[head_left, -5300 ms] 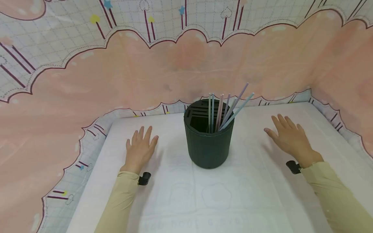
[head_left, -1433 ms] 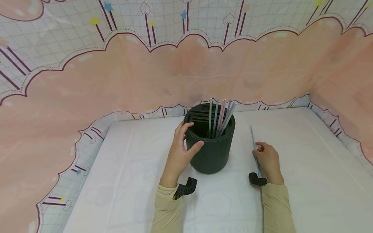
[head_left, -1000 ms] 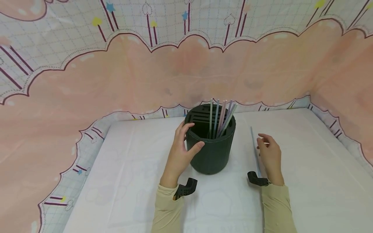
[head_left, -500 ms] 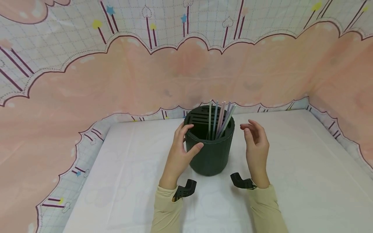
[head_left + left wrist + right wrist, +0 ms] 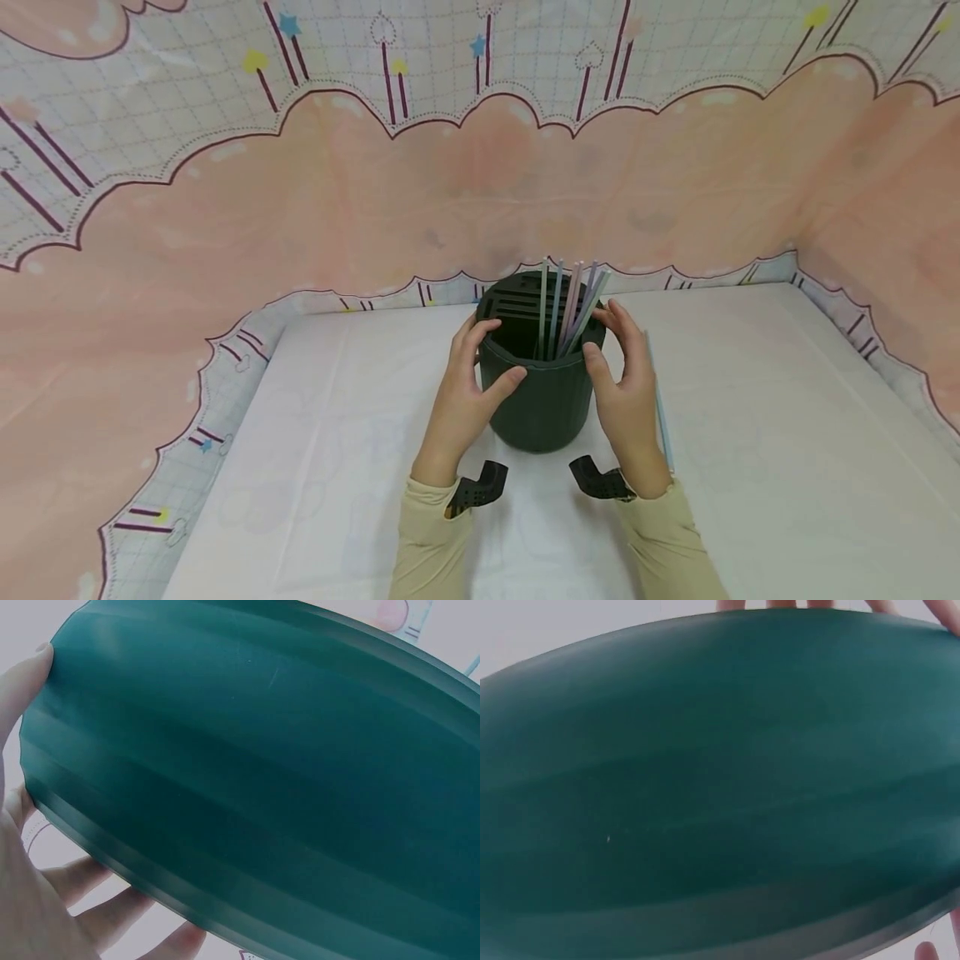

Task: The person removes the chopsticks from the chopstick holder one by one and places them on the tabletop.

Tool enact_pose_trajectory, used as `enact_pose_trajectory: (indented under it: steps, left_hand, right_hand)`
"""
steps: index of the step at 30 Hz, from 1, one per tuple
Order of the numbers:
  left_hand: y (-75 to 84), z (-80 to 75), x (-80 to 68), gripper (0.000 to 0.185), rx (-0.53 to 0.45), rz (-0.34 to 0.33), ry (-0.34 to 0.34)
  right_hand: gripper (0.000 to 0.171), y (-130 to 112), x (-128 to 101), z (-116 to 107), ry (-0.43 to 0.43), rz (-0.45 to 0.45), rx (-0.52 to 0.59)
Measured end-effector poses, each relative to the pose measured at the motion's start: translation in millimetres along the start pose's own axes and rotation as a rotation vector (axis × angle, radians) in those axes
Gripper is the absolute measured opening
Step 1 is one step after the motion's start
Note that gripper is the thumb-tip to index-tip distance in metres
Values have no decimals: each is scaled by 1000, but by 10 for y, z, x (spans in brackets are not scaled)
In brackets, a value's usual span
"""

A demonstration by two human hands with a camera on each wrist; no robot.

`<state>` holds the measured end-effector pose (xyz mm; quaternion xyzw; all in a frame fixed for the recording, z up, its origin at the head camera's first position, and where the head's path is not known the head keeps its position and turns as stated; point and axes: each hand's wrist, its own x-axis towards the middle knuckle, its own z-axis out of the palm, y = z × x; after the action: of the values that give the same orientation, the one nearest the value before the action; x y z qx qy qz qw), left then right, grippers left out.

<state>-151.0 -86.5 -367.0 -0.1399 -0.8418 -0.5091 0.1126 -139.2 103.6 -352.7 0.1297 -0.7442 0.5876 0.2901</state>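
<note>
Dark green, the ribbed holder (image 5: 542, 392) stands upright mid-table, straws (image 5: 567, 307) pointing up; left hand (image 5: 463, 400) and right hand (image 5: 624, 392) curl round its sides. A loose straw (image 5: 660, 408) lies lengthwise beside it. Both wrist views: holder wall fills the frame, fingertips (image 5: 120, 900) wrapping it.

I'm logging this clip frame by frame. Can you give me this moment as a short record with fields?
left hand: grips the left side of the cup
right hand: grips the cup's right side
cup: dark green, ribbed, upright on the table
cup contents: thin sticks standing at its right, slotted insert at the back
loose stick: flat on the table, right of the right hand
backdrop: pink scalloped cloth
</note>
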Motion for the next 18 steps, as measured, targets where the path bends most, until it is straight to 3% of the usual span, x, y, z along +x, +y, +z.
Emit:
enact_pose_trajectory:
  steps: [5, 13, 18]
  left_hand:
    - [9, -11, 11, 58, -8, 8, 6]
    - [20, -11, 35, 58, -8, 36, 10]
    - [31, 0, 44, 59, -5, 17, 0]
  right_hand:
    - [47, 98, -5, 65, 20, -78, -85]
    - [19, 17, -10, 134, 68, -184, -213]
    - [16, 2, 10, 105, 114, -214, -216]
